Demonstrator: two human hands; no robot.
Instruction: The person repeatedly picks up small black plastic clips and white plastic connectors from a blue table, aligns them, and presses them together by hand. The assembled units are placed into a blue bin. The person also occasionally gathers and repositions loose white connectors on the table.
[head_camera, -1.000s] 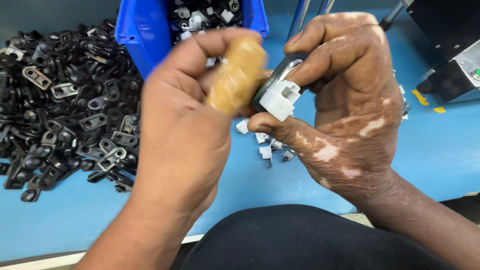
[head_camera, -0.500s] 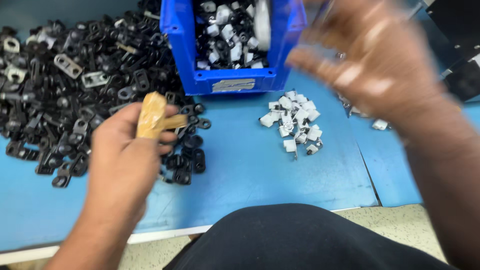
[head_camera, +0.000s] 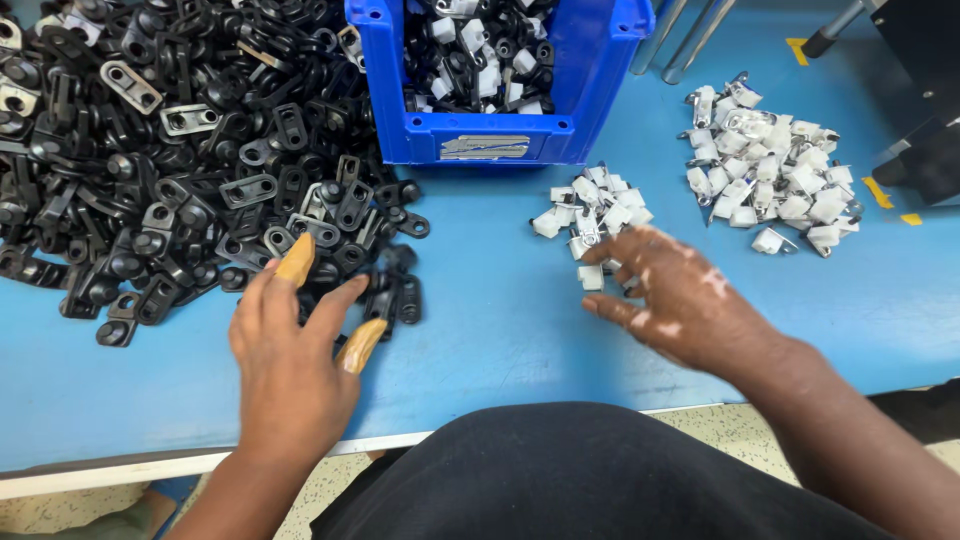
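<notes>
Overhead, blue table (head_camera: 500, 330), black brackets (head_camera: 180, 170), blue bin (head_camera: 490, 135), white clips (head_camera: 590, 215), both hands' grip apart, empty.

Black metal brackets (head_camera: 180, 170), some silvery. Blue bin (head_camera: 495, 130) with pale label. White plastic clips (head_camera: 590, 215), second white heap (head_camera: 770, 190). Blue desk (head_camera: 500, 310), off-white front edge. Tan finger covers (head_camera: 297, 260).

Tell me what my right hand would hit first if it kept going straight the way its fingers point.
The right hand points up-left at the small pile of white plastic clips; its fingertips look already at the nearest ones. Past that pile stands the blue plastic bin.
</notes>
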